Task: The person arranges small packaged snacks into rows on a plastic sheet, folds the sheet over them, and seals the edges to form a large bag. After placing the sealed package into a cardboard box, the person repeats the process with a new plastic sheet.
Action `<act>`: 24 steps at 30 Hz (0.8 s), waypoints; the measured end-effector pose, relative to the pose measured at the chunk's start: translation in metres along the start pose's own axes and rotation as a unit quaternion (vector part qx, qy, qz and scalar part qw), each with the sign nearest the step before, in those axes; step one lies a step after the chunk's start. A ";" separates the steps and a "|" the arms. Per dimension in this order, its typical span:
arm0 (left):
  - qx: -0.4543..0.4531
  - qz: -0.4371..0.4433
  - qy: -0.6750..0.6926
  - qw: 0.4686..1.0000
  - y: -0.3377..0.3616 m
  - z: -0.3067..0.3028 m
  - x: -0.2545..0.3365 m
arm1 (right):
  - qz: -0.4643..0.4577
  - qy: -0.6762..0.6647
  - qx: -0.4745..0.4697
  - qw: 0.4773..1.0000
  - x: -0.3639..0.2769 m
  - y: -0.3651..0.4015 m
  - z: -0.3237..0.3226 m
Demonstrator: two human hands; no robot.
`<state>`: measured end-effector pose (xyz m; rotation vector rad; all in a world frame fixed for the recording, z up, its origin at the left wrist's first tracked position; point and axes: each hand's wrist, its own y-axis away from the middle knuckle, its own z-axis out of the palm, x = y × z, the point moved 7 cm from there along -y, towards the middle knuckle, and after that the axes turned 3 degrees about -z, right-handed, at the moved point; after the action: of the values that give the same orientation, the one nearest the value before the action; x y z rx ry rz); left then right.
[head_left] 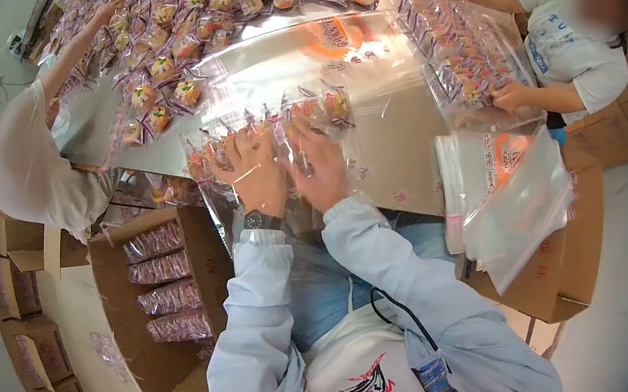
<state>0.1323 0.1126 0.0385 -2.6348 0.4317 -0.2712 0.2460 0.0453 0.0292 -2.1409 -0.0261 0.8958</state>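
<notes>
A clear plastic bag (351,142) holding individually wrapped small cakes (337,106) lies at the near edge of the table in front of me. My left hand (255,174) rests on the wrapped cakes at the left, its fingers stretched out over them. Beside it, my right hand (319,167) touches the same row, fingers extended and somewhat blurred. Both palms hide part of the bag and several cakes. Just beyond the row, a large clear printed bag sheet (331,35) lies flat on the metal table (398,131).
Many loose wrapped cakes (186,45) cover the far table. A cardboard box (124,313) with filled packs stands at lower left. Empty printed bags (505,196) lie over another box (583,257) at right. One co-worker (576,47) handles a filled bag (463,52); another (24,158) reaches from the left.
</notes>
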 end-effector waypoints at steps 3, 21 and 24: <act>-0.004 -0.027 0.027 0.999 -0.002 -0.007 0.002 | -0.047 0.012 0.022 0.999 0.013 -0.013 0.005; 0.030 -0.016 0.026 0.999 -0.003 0.000 -0.008 | -0.047 0.344 -0.147 0.926 0.025 -0.036 0.041; 0.030 -0.012 0.018 0.999 -0.003 0.003 -0.008 | -0.046 0.401 -0.167 0.899 0.018 -0.041 0.043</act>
<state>0.1261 0.1190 0.0362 -2.5818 0.3970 -0.3354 0.2437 0.1072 0.0279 -2.6552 0.1437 -0.1124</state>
